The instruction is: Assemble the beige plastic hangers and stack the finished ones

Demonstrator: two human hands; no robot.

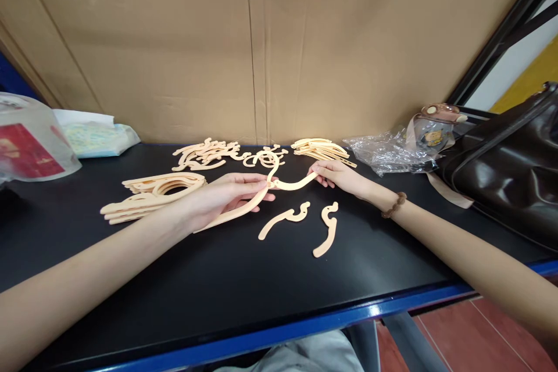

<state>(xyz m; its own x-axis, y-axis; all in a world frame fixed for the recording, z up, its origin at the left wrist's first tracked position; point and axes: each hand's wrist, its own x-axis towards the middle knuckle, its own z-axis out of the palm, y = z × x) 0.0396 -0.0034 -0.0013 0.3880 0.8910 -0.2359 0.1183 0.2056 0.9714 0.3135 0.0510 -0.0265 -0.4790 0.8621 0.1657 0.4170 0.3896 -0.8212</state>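
Observation:
My left hand [224, 195] is closed round a long curved cream plastic arm piece [238, 212] with a hook loop at its top. My right hand [337, 176] pinches the far end of a second curved arm piece [294, 184]. The two pieces meet at a joint between my hands, just above the black tabletop [218, 279]. Two loose curved pieces [285, 218] [328, 235] lie flat on the table in front of my hands.
Stacks of cream pieces lie at the left [152, 192], back middle [209, 154] and back right [322, 150]. A plastic bag [30, 145] and a tissue pack [93, 136] sit far left. Crumpled plastic [383, 154], a small bottle [433, 128] and a dark bag [510, 168] stand right. Cardboard [261, 40] backs the table.

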